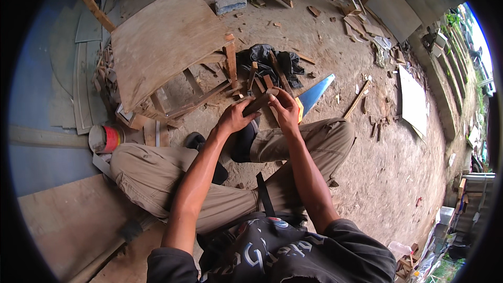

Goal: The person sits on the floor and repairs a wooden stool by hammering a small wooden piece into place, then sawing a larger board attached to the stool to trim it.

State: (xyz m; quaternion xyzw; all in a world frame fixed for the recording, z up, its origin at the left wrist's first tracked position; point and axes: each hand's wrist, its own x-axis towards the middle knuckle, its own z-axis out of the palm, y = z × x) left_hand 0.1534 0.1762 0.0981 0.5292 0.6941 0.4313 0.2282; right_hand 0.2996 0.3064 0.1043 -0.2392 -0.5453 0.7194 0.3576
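A short block of dark wood (257, 105) is held level in front of my shins, gripped from both ends. My left hand (234, 118) closes round its left end, fingers bent over the top. The thumb and fingers of my right hand (285, 110) pinch the right end. Just right of that hand lies a handsaw (316, 94) with a blue blade and a yellow-orange handle, partly hidden by the hand. Beyond my hands, several wooden strips (276, 68) lie on a crumpled black plastic sheet (260, 52).
A wooden frame with a plywood top (167, 42) stands at the far left. Near my left knee sits a red-labelled tin (108, 139). Concrete blocks (230, 3) lie at the back. A white board (413, 99) and wood scraps (378, 126) are on the floor to the right.
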